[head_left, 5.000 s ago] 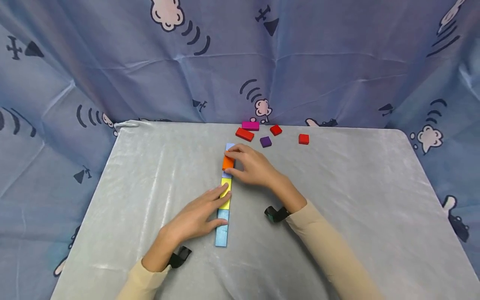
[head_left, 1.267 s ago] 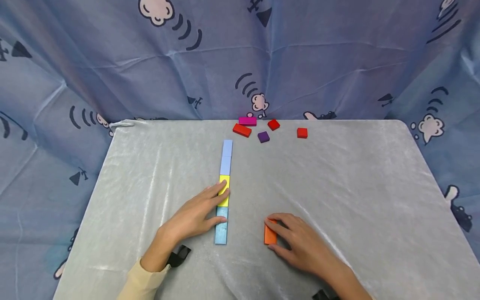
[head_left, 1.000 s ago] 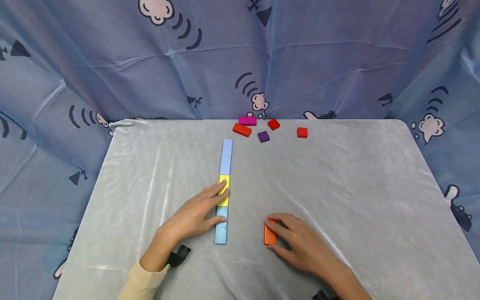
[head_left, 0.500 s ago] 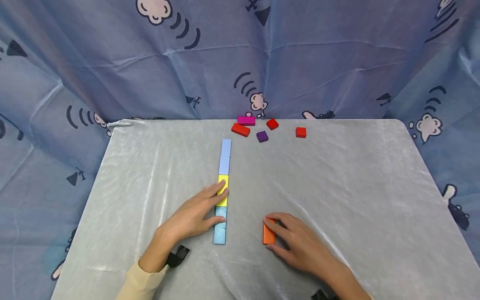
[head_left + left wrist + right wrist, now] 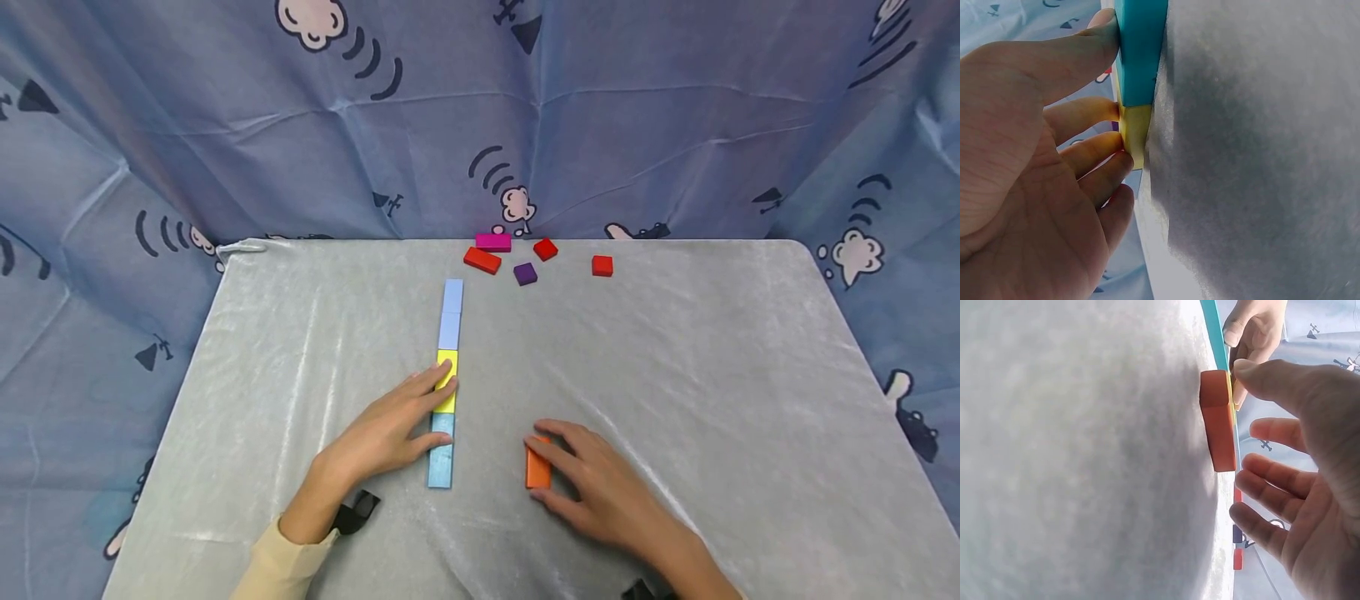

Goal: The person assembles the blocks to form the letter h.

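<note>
A straight row of blocks lies left of the middle of the table: two pale blue blocks (image 5: 452, 296), a yellow block (image 5: 447, 358) and light blue ones (image 5: 440, 468) at the near end. My left hand (image 5: 378, 437) rests its fingertips on the yellow block and its thumb on the light blue part, fingers mostly straight. To the right of the row, an orange block (image 5: 537, 468) lies flat on the cloth. Around it is my right hand (image 5: 600, 483), thumb at the near end and fingers at the far end. In the right wrist view the fingers stand loose, off the orange block (image 5: 1219, 425).
At the back edge of the grey cloth table (image 5: 712, 375) lie a magenta block (image 5: 492, 242), a long red block (image 5: 482, 260), a purple block (image 5: 525, 274) and two small red blocks (image 5: 545, 249). A blue patterned curtain (image 5: 637, 150) hangs behind.
Since five seconds ago my right hand has brought the orange block from atop the pale blue blocks to the near right. Just now its fingers have loosened slightly. The left hand has stayed put.
</note>
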Demonstrator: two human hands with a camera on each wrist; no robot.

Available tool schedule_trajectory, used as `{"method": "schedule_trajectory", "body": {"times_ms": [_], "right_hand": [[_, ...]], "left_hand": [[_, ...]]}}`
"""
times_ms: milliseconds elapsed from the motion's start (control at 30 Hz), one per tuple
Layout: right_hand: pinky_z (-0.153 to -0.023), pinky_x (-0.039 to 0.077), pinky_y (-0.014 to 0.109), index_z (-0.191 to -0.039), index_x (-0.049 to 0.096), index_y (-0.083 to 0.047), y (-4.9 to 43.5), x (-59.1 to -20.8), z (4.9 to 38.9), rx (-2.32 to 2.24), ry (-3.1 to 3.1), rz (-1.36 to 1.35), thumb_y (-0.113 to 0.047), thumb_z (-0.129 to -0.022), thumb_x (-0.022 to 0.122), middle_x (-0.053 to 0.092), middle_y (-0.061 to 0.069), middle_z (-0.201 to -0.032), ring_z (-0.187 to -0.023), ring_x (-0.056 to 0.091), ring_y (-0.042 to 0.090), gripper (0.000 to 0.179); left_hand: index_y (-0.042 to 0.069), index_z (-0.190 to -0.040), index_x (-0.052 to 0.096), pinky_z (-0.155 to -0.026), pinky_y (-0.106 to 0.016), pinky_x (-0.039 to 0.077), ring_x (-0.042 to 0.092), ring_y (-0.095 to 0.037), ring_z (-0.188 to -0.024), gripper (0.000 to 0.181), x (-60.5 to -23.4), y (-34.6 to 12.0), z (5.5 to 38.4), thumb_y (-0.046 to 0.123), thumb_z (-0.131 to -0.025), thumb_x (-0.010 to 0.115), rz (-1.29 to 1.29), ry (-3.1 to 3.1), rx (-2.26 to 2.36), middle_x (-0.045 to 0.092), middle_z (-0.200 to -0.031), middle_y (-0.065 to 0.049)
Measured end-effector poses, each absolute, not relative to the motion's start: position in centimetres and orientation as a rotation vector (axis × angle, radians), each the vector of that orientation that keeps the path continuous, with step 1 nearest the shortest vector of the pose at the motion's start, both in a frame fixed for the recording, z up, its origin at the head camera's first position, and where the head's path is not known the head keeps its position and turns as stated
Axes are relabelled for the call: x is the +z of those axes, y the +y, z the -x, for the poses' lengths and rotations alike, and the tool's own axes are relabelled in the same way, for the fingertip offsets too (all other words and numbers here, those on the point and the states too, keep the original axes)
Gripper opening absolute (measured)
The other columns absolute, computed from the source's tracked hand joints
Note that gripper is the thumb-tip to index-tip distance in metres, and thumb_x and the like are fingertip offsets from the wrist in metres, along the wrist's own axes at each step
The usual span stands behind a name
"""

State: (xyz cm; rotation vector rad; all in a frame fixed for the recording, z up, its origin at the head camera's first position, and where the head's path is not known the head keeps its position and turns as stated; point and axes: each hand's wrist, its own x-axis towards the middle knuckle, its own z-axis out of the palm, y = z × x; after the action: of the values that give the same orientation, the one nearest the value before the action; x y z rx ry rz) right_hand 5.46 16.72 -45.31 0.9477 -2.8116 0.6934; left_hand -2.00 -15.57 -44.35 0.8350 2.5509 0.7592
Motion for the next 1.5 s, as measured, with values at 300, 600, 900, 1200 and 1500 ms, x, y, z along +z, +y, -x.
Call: {"method": "schedule_trajectory", "body": {"times_ms": [300,600,900,1200,1500], "right_hand": [[-0.102,0.057,0.046,-0.139,0.07,-0.015,17.2,-44.5,-4.9,0.717,-2.829,-0.913,-0.031,-0.081,0.092,0.065,0.006,-0.141,-0.126,0.066,0.025,0.063],[-0.103,0.058,0.049,-0.138,0.07,-0.014,18.2,-43.9,-3.3,0.81,-2.857,-0.858,-0.024,-0.086,0.089,0.064,0.004,-0.143,-0.128,0.065,0.025,0.056],[-0.103,0.056,0.052,-0.14,0.068,-0.011,18.6,-44.0,-1.4,0.855,-2.834,-0.819,-0.017,-0.088,0.086,0.065,0.007,-0.141,-0.128,0.065,0.028,0.055],[-0.106,0.056,0.056,-0.139,0.069,-0.009,18.4,-43.9,0.4,0.845,-2.828,-0.838,-0.018,-0.089,0.085,0.065,0.01,-0.142,-0.128,0.065,0.032,0.053],[-0.109,0.055,0.053,-0.14,0.069,-0.008,17.8,-44.2,2.1,0.863,-2.824,-0.873,-0.018,-0.091,0.083,0.065,0.012,-0.142,-0.13,0.065,0.03,0.051]], "left_hand": [[0.004,-0.162,0.04,-0.135,-0.046,0.025,0.026,-0.028,-0.165,0.08,-44.4,-15.6,2.0,0.03,-0.097,0.079,-0.83,2.556,0.752,0.025,-0.177,-0.012],[0.004,-0.162,0.04,-0.135,-0.046,0.024,0.025,-0.029,-0.165,0.08,-44.1,-15.4,2.2,0.03,-0.097,0.078,-0.832,2.543,0.754,0.025,-0.177,-0.012],[0.004,-0.162,0.04,-0.136,-0.046,0.024,0.026,-0.029,-0.165,0.08,-44.2,-15.4,2.2,0.032,-0.097,0.078,-0.829,2.542,0.748,0.026,-0.176,-0.012],[0.005,-0.162,0.04,-0.136,-0.045,0.024,0.025,-0.028,-0.165,0.08,-44.1,-15.4,2.1,0.032,-0.097,0.077,-0.825,2.539,0.755,0.026,-0.176,-0.012],[0.005,-0.162,0.039,-0.136,-0.046,0.024,0.025,-0.029,-0.165,0.08,-44.1,-15.7,2.1,0.032,-0.097,0.078,-0.814,2.54,0.749,0.025,-0.177,-0.012]]}}
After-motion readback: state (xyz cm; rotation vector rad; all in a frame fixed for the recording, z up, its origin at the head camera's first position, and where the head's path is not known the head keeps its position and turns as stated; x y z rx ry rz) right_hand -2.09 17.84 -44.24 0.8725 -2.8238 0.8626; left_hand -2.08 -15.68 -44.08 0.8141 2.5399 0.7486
